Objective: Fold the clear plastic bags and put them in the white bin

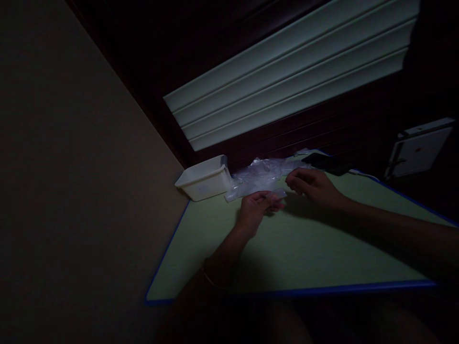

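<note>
between the fingertips of the left hand sits a small clear piece, flat and pale, maybe plastic film or a little packet; the dim light hides what it is exactly. the thumb and forefinger pinch its near end, and the other fingers curl loosely underneath. the piece sticks out toward the right hand, which hovers just beside its far end with fingers bent inward; whether those fingers actually touch it i cannot tell, and they do not look clamped on anything.

both hands float low over a green mat, smooth and matte, with a thin blue border running along its edges. the left wrist carries a thin band, only faintly visible.

just behind the hands lies a heap of clear plastic bags, crinkled and glossy, catching a little light in their folds. it touches the side of a white plastic bin at the mat's far left corner. the bin is rectangular with a rolled rim and slightly tapered walls; its inside is not visible from this angle, so what it holds cannot be told.

beyond the right hand rests a dark flat object, too shadowed to identify, with a white cable trailing from near it. farther right stands a white boxy device with dark trim. a pale ribbed panel of long horizontal slats runs across the dark wall behind, and a plain beige wall fills the left.
</note>
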`<state>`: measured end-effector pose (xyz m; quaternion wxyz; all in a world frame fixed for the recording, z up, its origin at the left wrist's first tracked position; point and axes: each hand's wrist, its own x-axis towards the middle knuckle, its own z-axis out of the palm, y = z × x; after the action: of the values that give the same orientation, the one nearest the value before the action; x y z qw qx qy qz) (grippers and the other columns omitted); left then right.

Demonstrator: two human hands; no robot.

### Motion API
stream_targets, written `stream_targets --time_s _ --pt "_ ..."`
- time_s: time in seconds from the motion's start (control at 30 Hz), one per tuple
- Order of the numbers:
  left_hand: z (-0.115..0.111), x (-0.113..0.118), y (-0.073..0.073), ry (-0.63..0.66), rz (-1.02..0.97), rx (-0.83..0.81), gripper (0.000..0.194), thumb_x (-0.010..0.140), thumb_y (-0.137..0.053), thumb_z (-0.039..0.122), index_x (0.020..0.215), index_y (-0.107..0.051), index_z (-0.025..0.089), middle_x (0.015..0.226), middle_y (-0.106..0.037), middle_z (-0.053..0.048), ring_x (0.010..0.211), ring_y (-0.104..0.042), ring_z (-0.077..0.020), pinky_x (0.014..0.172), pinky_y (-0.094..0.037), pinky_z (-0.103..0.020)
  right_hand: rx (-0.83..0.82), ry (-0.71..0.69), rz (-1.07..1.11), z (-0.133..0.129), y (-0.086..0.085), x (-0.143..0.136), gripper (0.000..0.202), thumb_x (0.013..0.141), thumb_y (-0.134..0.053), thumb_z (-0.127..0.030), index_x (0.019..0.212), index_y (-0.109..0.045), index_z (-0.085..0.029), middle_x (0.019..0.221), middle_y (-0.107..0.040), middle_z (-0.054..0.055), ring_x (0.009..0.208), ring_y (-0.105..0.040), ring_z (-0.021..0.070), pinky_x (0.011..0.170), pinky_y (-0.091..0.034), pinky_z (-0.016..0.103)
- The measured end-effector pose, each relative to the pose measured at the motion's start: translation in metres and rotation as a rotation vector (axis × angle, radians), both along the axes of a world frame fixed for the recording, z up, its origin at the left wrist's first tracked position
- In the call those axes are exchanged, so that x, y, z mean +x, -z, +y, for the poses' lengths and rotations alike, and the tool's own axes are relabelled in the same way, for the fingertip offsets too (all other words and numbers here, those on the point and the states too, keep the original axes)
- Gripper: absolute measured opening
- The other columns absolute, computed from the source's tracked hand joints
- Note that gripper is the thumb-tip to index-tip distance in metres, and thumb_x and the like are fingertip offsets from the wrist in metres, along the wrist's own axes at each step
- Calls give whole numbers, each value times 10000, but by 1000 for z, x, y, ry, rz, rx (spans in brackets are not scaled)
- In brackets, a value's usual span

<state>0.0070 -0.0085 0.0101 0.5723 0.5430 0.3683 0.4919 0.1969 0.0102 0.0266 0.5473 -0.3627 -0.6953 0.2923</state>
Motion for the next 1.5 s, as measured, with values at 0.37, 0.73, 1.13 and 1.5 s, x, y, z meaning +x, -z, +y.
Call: stream_targets --time_s 0.37,0.73,1.13,1.5 --pt "-2 3 -3 -7 35 -40 390 695 -776 405 924 -662 110 812 -732 -98 665 -676 -150 666 -494 -275 -25 -73 -119 -3 5 -4 287 824 -600 -438 748 -694 -177 726 -684 41 690 -614 184 643 -464 297" --pt "-3 2 -2 5 134 1 406 760 -706 459 942 -708 97 823 -741 -127 641 -670 -156 619 -479 -267 -31 -125 -141 -1 4 0 267 818 -615 -424 751 -706 -183 716 -678 36 680 -593 183 643 -442 305" --pt "-1 1 -2 -40 54 -24 359 775 -697 435 926 -686 110 864 -746 -128 681 -690 -159 623 -485 -257 -51 -42 -66 1 2 4 288 798 -624 -453 705 -675 -185 665 -620 16 605 -533 145 571 -389 280" --pt "-3 2 -4 -79 91 -21 346 750 -718 423 892 -707 108 792 -742 -123 628 -667 -150 592 -472 -258 -81 -56 -66 7 8 5 305 790 -627 -475 701 -663 -185 643 -601 10 588 -507 142 580 -389 290"
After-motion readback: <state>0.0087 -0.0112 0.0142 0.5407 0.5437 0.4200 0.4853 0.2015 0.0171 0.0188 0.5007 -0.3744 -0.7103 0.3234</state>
